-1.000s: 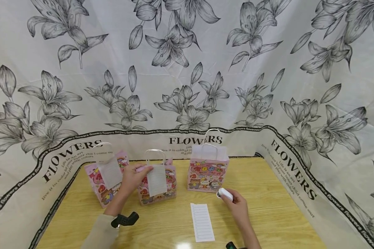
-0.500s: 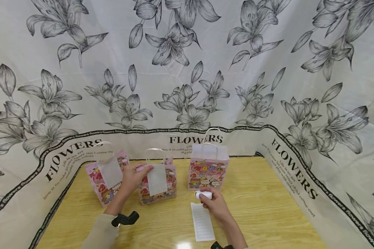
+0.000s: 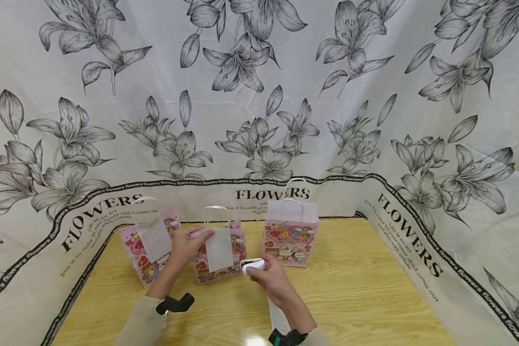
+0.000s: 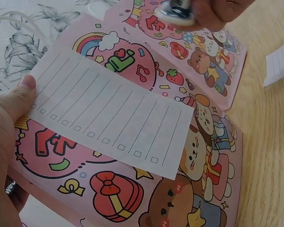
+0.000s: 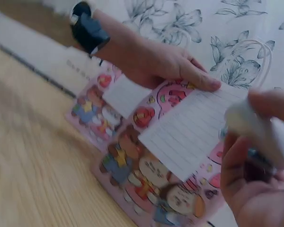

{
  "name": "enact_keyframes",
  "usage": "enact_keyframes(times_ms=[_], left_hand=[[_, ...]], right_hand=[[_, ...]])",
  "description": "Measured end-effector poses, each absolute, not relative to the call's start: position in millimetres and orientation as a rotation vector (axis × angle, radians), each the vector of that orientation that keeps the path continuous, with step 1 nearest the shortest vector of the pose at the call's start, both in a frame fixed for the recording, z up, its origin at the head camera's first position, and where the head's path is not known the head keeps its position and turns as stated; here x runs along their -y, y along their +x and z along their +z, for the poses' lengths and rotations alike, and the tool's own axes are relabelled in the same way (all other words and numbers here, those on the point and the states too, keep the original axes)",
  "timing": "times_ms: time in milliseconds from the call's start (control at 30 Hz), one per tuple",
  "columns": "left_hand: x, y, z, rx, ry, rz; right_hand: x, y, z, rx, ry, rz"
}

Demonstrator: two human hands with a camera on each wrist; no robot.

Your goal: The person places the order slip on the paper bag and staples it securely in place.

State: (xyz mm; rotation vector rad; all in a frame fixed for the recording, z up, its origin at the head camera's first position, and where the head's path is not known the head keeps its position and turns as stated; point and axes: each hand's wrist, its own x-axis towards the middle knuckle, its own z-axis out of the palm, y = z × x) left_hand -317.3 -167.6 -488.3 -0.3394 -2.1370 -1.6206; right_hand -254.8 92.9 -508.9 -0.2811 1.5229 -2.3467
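In the head view, my left hand (image 3: 185,247) pinches a white checklist sheet (image 3: 219,251) against the top edge of the middle pink cartoon gift bag (image 3: 239,240). The left wrist view shows the thumb on the ruled sheet (image 4: 109,113), with the other fingers mostly hidden behind the bag. My right hand (image 3: 277,283) grips a small white stapler (image 3: 253,265) between thumb and fingers. The stapler is just right of the sheet's lower part, in front of the bag, and looks apart from the paper. In the right wrist view the stapler (image 5: 255,127) is blurred.
A similar bag (image 3: 137,250) with a sheet (image 3: 154,240) on its front leans at the left. Another bag (image 3: 290,240) stands upright at the right. A loose strip of paper (image 3: 278,319) lies on the wooden table (image 3: 363,288), partly under my right arm. Flowered cloth (image 3: 259,144) hangs behind.
My right hand has carried the stapler leftward, from in front of the right bag to beside the middle bag's sheet. The left hand keeps its hold in the same place.
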Motion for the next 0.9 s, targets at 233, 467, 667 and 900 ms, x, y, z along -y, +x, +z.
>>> enact_keyframes(times_ms=[233,467,667,900], left_hand=[[168,-318,-490,2.131,-0.352,-1.599],[168,-318,-488,2.122,-0.379,-1.565],[169,-319,-487,2.122,-0.404,-1.558],[169,-319,-489,2.105,-0.415,-1.524]], right_hand=[[-74,-254,-500,-1.117,-0.464,-2.326],[-53,-256,-475,-1.27,-0.494,-2.193],[-40,-265,-455,-1.635,-0.612,-2.111],[-23,-277,-427,-2.085,-0.801,-2.031]])
